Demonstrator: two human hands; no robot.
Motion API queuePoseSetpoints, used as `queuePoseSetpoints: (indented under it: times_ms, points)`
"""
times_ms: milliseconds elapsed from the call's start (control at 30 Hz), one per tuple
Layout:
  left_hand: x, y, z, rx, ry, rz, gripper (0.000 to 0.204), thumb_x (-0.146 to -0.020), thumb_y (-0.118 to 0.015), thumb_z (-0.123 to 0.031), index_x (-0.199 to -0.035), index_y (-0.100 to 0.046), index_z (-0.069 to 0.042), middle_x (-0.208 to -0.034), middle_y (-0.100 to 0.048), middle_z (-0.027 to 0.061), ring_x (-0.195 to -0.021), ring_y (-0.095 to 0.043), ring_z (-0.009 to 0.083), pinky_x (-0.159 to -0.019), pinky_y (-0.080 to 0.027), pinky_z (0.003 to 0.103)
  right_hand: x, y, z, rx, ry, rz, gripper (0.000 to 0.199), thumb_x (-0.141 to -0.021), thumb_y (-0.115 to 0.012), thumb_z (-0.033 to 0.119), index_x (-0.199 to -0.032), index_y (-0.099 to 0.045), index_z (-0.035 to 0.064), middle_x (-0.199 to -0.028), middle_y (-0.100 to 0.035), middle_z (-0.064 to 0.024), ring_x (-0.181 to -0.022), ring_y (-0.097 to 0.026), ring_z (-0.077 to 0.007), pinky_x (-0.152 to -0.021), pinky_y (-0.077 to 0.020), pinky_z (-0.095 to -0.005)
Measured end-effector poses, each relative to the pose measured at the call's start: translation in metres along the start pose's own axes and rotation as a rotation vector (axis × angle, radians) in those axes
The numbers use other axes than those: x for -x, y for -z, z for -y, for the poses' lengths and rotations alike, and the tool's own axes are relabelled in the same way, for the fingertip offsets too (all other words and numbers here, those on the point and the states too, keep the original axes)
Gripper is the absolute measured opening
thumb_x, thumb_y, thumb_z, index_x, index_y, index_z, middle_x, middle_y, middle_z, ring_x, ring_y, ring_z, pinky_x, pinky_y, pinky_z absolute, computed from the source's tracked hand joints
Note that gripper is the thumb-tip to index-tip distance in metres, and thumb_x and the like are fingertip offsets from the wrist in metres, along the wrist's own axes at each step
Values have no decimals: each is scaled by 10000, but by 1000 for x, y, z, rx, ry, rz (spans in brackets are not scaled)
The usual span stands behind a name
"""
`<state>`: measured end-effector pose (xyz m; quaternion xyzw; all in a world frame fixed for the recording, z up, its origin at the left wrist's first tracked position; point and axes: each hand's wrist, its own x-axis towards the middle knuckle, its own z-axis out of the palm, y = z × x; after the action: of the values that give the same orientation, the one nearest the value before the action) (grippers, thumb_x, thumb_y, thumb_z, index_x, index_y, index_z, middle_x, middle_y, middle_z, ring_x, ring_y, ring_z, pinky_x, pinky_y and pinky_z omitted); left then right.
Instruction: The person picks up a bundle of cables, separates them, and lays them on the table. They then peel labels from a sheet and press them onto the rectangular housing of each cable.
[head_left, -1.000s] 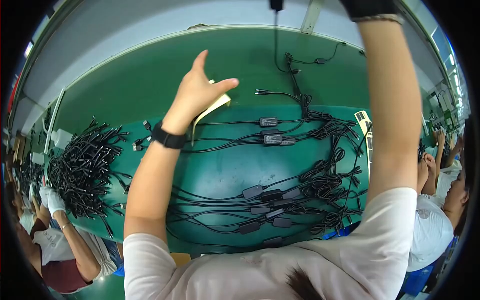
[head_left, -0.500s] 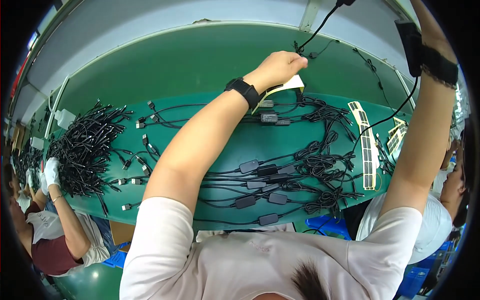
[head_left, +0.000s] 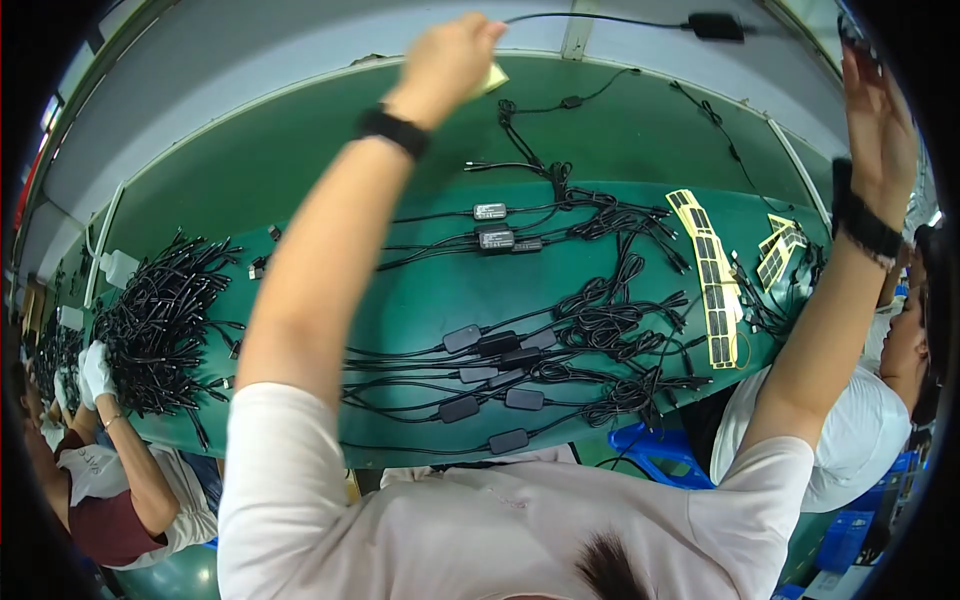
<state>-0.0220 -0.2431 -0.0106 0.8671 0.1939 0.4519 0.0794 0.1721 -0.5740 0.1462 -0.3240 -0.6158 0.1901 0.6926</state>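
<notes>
My left hand [head_left: 445, 65], raised at the top middle, is closed on the end of a black cable [head_left: 590, 15]. A pale yellow sheet [head_left: 492, 80] pokes out from under that hand, mostly hidden by it. The cable stretches right through a small black box [head_left: 716, 27], suspended in the air, and blurs beyond it. Up at the right rim, my right hand [head_left: 880, 130] has its fingers pointing upward, with a dark cable bundle [head_left: 858, 38] at their tips. Below, several black cables with inline boxes [head_left: 508, 440] lie across the green table [head_left: 420, 300].
A large heap of black cables [head_left: 160, 330] covers the table's left end, beside a co-worker's white-gloved hand [head_left: 97, 372]. Yellow strips with dark labels [head_left: 712, 290] lie at the right. Another person [head_left: 860, 420] sits beyond my right arm. A blue stool [head_left: 660, 455] stands below the table.
My left hand has moved up and left with the cable and yellow sheet. My right hand has come down into view. The cable box now hangs farther left of it, the cable stretched nearly level.
</notes>
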Motion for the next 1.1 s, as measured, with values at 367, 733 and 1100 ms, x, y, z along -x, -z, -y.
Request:
queuePoseSetpoints:
  times_ms: [367, 733, 1100]
  points:
    - [165, 229, -11, -338, -88, 790, 276, -719, -700, -194, -608, -504, -34, -559, -481, 140, -527, -502, 331, -477, -389, 410, 194, -53, -121, 202, -879, -476, 350, -825, -659, 122, -1110, -501, -5, -761, -650, -130, -487, -600, -143, -380, -455, -201]
    - [206, 232, -4, -295, 198, 803, 403, -735, -703, -311, -1037, -618, -58, -550, -523, 94, -494, -533, 279, -473, -417, 359, 100, -49, -167, 894, -818, 281, 268, -869, -621, 237, -787, -610, -18, -548, -508, 1, -448, -460, -61, -401, -365, -212]
    - [106, 195, -105, -213, -92, 643, 204, -683, -697, -187, -859, -616, -119, -476, -411, 15, -433, -490, 207, -382, -365, 302, -47, -94, -480, 1389, -552, 354, 320, -824, -610, 285, -1077, -641, 91, -1031, -656, -150, -907, -639, -325, -784, -513, -373]
